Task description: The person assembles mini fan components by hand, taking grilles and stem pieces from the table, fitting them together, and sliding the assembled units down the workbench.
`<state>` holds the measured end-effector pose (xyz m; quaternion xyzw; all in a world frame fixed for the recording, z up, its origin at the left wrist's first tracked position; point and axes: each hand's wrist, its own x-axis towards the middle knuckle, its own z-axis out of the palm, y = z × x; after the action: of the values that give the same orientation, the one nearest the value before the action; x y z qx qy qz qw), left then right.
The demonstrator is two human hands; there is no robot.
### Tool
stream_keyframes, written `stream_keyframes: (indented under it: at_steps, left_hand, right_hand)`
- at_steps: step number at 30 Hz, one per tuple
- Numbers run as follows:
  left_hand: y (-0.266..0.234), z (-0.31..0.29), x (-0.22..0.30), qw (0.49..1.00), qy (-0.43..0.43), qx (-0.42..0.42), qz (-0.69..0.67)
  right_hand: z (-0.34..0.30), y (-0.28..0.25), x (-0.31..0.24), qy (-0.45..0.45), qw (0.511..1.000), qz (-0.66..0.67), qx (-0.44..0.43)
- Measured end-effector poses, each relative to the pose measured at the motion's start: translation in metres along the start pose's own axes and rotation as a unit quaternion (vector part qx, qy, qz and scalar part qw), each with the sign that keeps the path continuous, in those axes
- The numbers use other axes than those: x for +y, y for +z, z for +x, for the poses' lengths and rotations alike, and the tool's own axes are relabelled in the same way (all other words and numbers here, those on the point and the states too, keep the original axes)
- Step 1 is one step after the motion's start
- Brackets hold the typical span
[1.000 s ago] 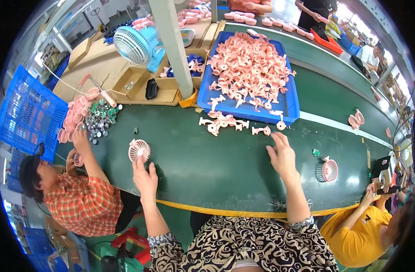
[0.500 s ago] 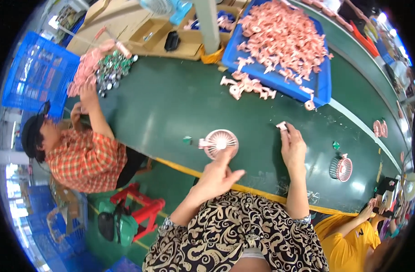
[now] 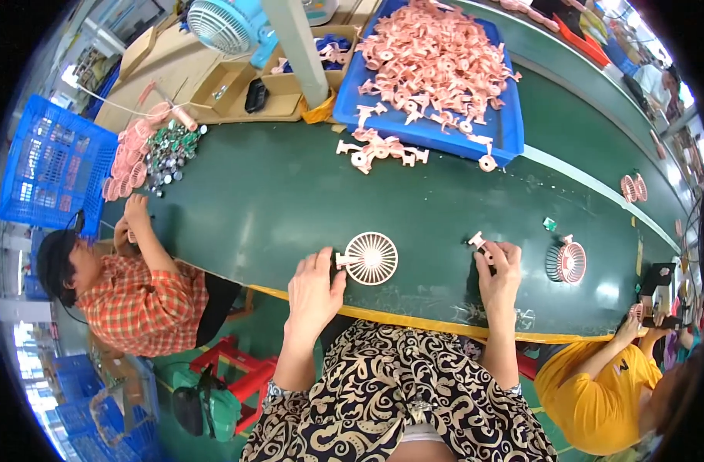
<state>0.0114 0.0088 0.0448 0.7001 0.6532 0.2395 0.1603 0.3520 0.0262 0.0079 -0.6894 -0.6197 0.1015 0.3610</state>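
From my end of the feed, I have a round pink fan cage (image 3: 382, 269) lying on the green worktop (image 3: 436, 208), close to the near edge, and I take it as the centre of my clock. Its thin ribs run out like spokes from a pale, bright hub to a smooth circular rim, with dark green showing through the gaps. A small, blocky pink tab (image 3: 342, 262) juts from the rim at nine o'clock.

The left hand (image 3: 315, 289) sits at eight o'clock, just beside that tab, fingers curved and thumb apart from them. I can't tell whether it grips the tab or only rests near it.

The right hand (image 3: 498, 269) is at three o'clock, well apart from the cage, its thumb and fingers pinched on a small pink bracket (image 3: 476, 240). I see a short crossbar at the bracket's outer end, pointing toward eleven; the fingers hide part of the rest.

Farther out at three o'clock, past the right hand, stands a second pink cage (image 3: 572, 263), with its tab at twelve and a green piece (image 3: 550, 224) near it at eleven. At twelve from my centre lies a loose cluster of brackets (image 3: 379, 148), and at one a blue tray (image 3: 513, 137) heaped with similar pink parts (image 3: 436, 65).
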Motion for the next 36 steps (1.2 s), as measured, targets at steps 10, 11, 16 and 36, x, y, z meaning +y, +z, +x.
stream_keyframes:
  at_steps: [10, 11, 16, 36]
  left_hand:
    - [0.012, 0.006, 0.003, 0.998, 0.005, 0.058, 0.021]
    - [0.012, 0.004, 0.002, 0.998, -0.003, 0.055, 0.024]
    - [0.016, 0.003, 0.005, 0.998, 0.021, 0.025, -0.057]
    - [0.037, 0.002, -0.005, 0.985, -0.049, -0.041, -0.159]
  right_hand:
    - [0.007, -0.009, 0.004, 0.025, 0.999, -0.016, -0.023]
    - [0.007, -0.009, 0.004, 0.035, 0.999, -0.017, -0.030]
    - [0.011, -0.007, 0.007, 0.013, 0.997, -0.063, -0.052]
    - [-0.005, 0.060, -0.095, -0.270, 0.945, 0.006, -0.187]
